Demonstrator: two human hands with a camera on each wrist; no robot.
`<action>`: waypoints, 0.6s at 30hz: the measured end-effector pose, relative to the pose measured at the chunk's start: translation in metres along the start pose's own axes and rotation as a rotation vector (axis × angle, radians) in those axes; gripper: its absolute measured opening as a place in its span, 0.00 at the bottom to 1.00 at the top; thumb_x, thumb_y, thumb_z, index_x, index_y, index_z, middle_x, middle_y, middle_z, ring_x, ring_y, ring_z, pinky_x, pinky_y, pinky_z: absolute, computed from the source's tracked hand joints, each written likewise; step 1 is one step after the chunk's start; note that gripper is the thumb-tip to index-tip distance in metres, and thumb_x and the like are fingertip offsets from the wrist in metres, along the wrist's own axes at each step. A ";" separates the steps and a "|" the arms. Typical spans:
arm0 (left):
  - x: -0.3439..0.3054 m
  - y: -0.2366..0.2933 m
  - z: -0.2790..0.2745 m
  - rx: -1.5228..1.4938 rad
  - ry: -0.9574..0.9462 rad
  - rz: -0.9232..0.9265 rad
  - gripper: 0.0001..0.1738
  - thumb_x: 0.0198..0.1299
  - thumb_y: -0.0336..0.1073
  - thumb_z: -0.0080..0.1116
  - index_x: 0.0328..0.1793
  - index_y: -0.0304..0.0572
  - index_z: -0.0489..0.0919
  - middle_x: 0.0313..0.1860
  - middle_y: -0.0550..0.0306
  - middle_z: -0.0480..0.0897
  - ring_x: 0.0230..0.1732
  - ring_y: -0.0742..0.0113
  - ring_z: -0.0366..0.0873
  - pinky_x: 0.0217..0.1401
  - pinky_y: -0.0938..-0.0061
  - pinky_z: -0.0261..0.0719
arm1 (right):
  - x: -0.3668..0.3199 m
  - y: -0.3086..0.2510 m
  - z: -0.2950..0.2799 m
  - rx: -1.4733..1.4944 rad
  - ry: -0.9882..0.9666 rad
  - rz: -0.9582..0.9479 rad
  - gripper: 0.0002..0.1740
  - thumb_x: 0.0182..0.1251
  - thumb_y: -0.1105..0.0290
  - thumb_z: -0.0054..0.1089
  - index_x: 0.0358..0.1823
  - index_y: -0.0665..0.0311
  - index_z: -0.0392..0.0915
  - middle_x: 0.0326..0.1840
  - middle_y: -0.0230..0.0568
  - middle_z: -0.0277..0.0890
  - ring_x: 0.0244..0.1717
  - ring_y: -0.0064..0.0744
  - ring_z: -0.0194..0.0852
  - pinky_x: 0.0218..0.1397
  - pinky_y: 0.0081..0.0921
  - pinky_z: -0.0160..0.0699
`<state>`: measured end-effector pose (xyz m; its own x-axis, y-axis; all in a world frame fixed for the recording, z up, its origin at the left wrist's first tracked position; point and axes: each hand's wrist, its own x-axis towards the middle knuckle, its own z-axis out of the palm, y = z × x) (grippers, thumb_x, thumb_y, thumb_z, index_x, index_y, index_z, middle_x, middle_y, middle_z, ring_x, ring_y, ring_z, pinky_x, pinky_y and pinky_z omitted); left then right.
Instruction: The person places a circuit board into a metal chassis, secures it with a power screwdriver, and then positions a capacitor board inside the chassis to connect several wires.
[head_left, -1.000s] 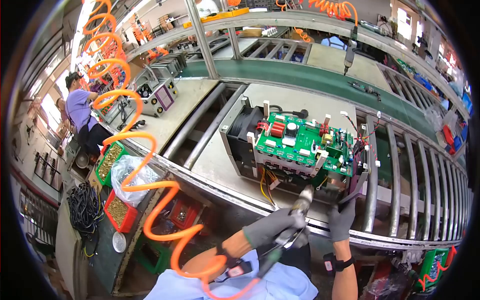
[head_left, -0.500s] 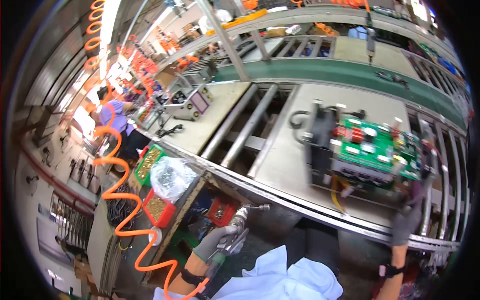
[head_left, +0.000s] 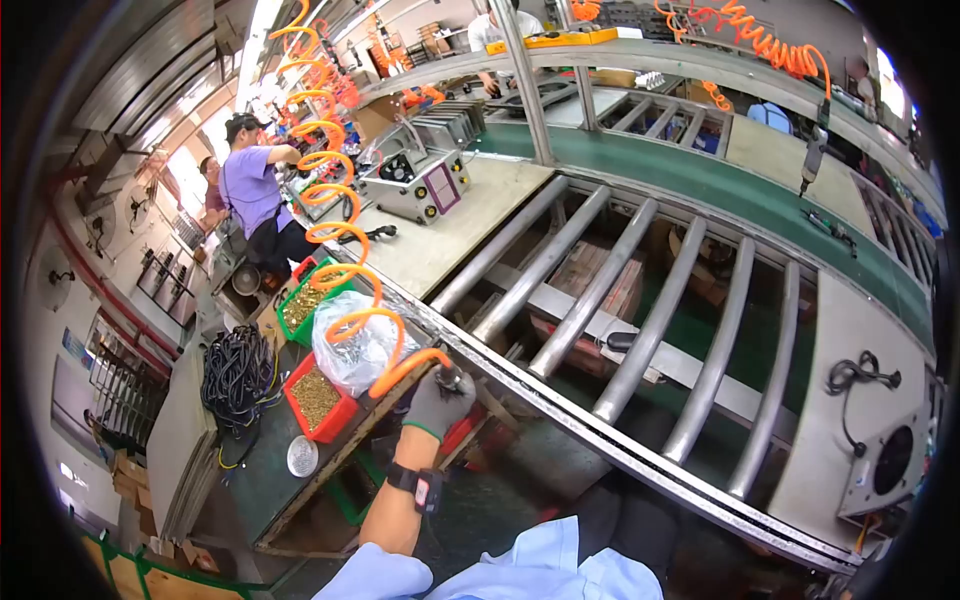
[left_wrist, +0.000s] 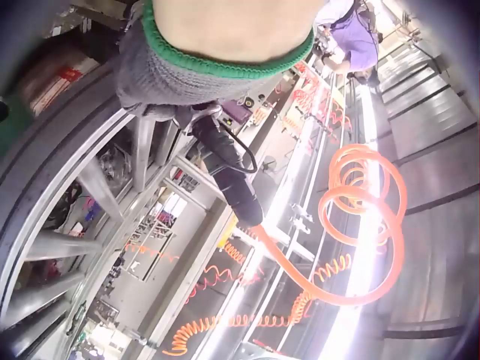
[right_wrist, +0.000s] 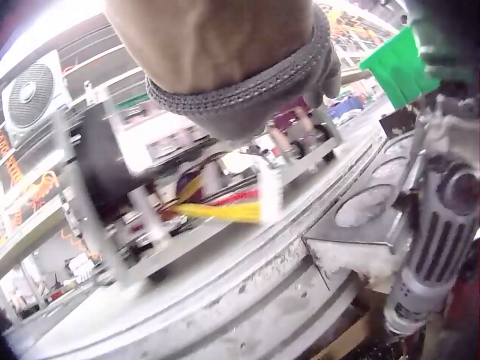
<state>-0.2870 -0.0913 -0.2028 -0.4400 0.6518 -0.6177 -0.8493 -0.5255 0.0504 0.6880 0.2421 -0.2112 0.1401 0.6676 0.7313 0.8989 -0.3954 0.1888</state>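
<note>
My left hand [head_left: 438,402], in a grey glove, grips a pneumatic screwdriver [head_left: 452,379] at the near rail of the conveyor, by the side bench. Its orange coiled hose [head_left: 350,270] rises up and to the left. In the left wrist view the gloved left hand [left_wrist: 172,82] is curled round the dark screwdriver [left_wrist: 229,176], with the hose [left_wrist: 360,225] looping above. My right hand [right_wrist: 240,90] shows only in the right wrist view, close to a blurred metal unit [right_wrist: 112,172] with yellow wires [right_wrist: 221,212]; its fingers are hidden. That unit's fan end [head_left: 890,462] sits at the far right.
Steel rollers [head_left: 640,300] span the conveyor ahead. The side bench carries a red bin of brass screws [head_left: 318,397], a green bin [head_left: 305,305], a plastic bag [head_left: 355,345] and a black cable bundle [head_left: 238,375]. A person in purple [head_left: 255,195] works beyond. Another power tool [right_wrist: 431,247] hangs beside my right hand.
The unit with the green board has slid off to the right along the conveyor. My left hand has carried the screwdriver down and left to the bench edge. My head has turned left.
</note>
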 end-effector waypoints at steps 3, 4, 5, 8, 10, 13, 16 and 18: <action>0.030 0.024 0.007 -0.041 -0.011 -0.014 0.10 0.67 0.35 0.53 0.31 0.42 0.72 0.25 0.60 0.75 0.26 0.68 0.75 0.30 0.73 0.77 | -0.022 -0.009 -0.038 0.236 0.060 -0.004 0.30 0.71 0.49 0.59 0.63 0.66 0.75 0.56 0.48 0.80 0.55 0.44 0.79 0.62 0.40 0.77; 0.030 0.022 0.014 -0.050 -0.084 -0.011 0.10 0.66 0.34 0.53 0.30 0.42 0.72 0.24 0.60 0.73 0.26 0.68 0.73 0.30 0.73 0.75 | -0.030 -0.024 -0.065 0.307 0.062 -0.002 0.34 0.71 0.42 0.58 0.65 0.63 0.74 0.56 0.51 0.80 0.56 0.50 0.78 0.65 0.45 0.74; 0.027 0.020 0.021 -0.057 -0.157 -0.009 0.09 0.64 0.33 0.53 0.30 0.42 0.71 0.24 0.61 0.71 0.25 0.69 0.71 0.30 0.73 0.74 | -0.037 -0.041 -0.088 0.374 0.070 -0.047 0.33 0.71 0.44 0.59 0.65 0.64 0.74 0.56 0.50 0.79 0.55 0.50 0.78 0.61 0.45 0.76; 0.036 0.026 0.035 -0.109 -0.107 -0.052 0.09 0.62 0.30 0.53 0.29 0.42 0.70 0.23 0.61 0.68 0.26 0.68 0.67 0.31 0.73 0.71 | -0.051 -0.108 -0.155 0.418 0.150 -0.147 0.28 0.70 0.48 0.65 0.57 0.65 0.79 0.48 0.47 0.82 0.44 0.48 0.82 0.45 0.40 0.82; 0.056 0.041 0.028 -0.177 -0.024 -0.020 0.08 0.61 0.29 0.54 0.28 0.42 0.69 0.23 0.61 0.66 0.26 0.68 0.66 0.31 0.72 0.70 | -0.084 -0.066 -0.056 0.641 -0.211 -0.041 0.31 0.76 0.71 0.56 0.77 0.69 0.63 0.76 0.52 0.68 0.73 0.46 0.70 0.76 0.37 0.67; 0.071 0.059 0.010 0.126 0.063 0.220 0.10 0.67 0.32 0.53 0.33 0.35 0.73 0.26 0.57 0.73 0.30 0.63 0.73 0.36 0.67 0.77 | -0.091 -0.156 -0.124 0.858 -0.296 -0.020 0.29 0.77 0.74 0.54 0.77 0.69 0.63 0.77 0.51 0.66 0.74 0.44 0.67 0.78 0.37 0.64; 0.004 0.005 0.052 0.010 -0.075 0.370 0.20 0.71 0.43 0.50 0.48 0.28 0.70 0.39 0.48 0.75 0.41 0.55 0.76 0.47 0.60 0.80 | -0.099 -0.209 -0.138 1.039 -0.334 -0.085 0.27 0.76 0.77 0.52 0.75 0.70 0.64 0.75 0.51 0.67 0.75 0.44 0.66 0.80 0.37 0.60; -0.033 -0.028 0.075 -0.061 -0.160 0.425 0.29 0.74 0.51 0.48 0.58 0.23 0.68 0.48 0.41 0.76 0.49 0.49 0.78 0.54 0.56 0.82 | -0.107 -0.241 -0.147 1.074 -0.389 -0.102 0.27 0.75 0.80 0.51 0.74 0.71 0.64 0.75 0.51 0.68 0.76 0.44 0.66 0.80 0.36 0.60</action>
<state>-0.2704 -0.0570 -0.1247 -0.7891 0.4456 -0.4228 -0.5674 -0.7925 0.2237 0.3949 0.1731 -0.2386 -0.0031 0.8895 0.4569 0.7775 0.2895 -0.5583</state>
